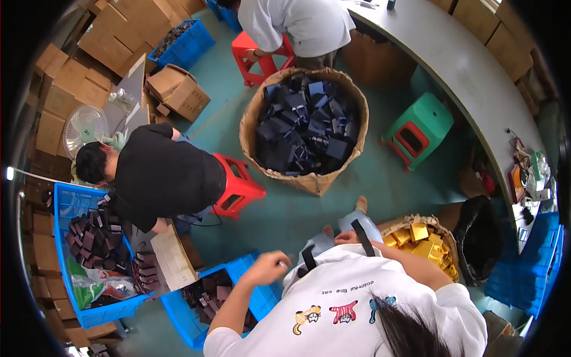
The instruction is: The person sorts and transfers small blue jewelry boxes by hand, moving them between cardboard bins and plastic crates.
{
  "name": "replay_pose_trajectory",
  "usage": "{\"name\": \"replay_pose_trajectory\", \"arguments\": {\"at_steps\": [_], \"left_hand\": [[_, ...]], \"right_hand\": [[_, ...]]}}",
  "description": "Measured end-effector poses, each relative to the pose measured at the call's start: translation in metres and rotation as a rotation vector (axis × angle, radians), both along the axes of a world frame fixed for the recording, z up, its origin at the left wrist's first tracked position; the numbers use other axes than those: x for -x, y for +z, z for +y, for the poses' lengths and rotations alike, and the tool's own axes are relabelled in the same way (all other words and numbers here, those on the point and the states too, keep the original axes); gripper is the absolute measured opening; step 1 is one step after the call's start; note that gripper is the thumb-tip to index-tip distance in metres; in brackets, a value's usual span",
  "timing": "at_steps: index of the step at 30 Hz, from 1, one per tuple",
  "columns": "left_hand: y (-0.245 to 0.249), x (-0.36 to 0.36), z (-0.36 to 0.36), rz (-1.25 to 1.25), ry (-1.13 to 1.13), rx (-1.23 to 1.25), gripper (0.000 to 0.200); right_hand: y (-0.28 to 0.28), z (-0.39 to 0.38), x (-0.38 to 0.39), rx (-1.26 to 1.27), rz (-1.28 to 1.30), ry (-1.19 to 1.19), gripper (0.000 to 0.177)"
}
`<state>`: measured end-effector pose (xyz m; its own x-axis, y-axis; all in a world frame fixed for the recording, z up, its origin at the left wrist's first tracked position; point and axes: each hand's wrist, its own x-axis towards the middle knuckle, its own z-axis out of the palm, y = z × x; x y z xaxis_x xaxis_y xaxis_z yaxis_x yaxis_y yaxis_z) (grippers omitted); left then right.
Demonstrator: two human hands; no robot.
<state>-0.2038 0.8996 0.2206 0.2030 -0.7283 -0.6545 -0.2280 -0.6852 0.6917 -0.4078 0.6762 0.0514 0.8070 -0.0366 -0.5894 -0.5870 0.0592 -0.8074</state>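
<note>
My left hand [269, 269] is raised beside my lap, near a blue crate [178, 315] of dark maroon box-like pieces [205, 297]. Its fingers are curled, and whatever they may hold is too small to make out. Over my thigh, my right hand [347, 238] is closed next to a black strap [362, 237]; its fingers are partly hidden. White cloth printed with cats [343, 312] covers my front. A carton of shiny gold boxes [421, 241] stands beside my right leg.
A large carton [318, 183] full of dark blue boxes stands ahead. Two co-workers, one in black [169, 172] and one in white [297, 27], are nearby. A green stool [425, 122] stands before a long table [458, 53]. Another blue crate [113, 312] is at left.
</note>
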Motion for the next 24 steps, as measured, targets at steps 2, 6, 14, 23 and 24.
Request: {"name": "replay_pose_trajectory", "arguments": {"at_steps": [2, 6, 14, 23, 24], "left_hand": [[0.005, -0.022, -0.006, 0.122, 0.391, 0.151, 0.013], [-0.003, -0.042, -0.023, 0.874, 1.005, 0.538, 0.033], [0.011, -0.032, -0.060, 1.231, 0.939, 0.709, 0.049], [-0.009, -0.026, -0.064, 0.962, 0.835, 0.683, 0.043], [-0.010, -0.027, -0.063, 0.999, 0.912, 0.638, 0.038]], "right_hand": [[-0.010, 0.003, 0.003, -0.012, 0.027, -0.032, 0.036], [0.015, 0.004, -0.002, -0.014, 0.092, 0.016, 0.036], [0.008, 0.006, 0.006, 0.030, 0.061, -0.021, 0.040], [0.016, 0.003, 0.005, 0.036, -0.019, 0.074, 0.041], [0.019, 0.003, 0.005, 0.018, -0.001, 0.064, 0.041]]}}
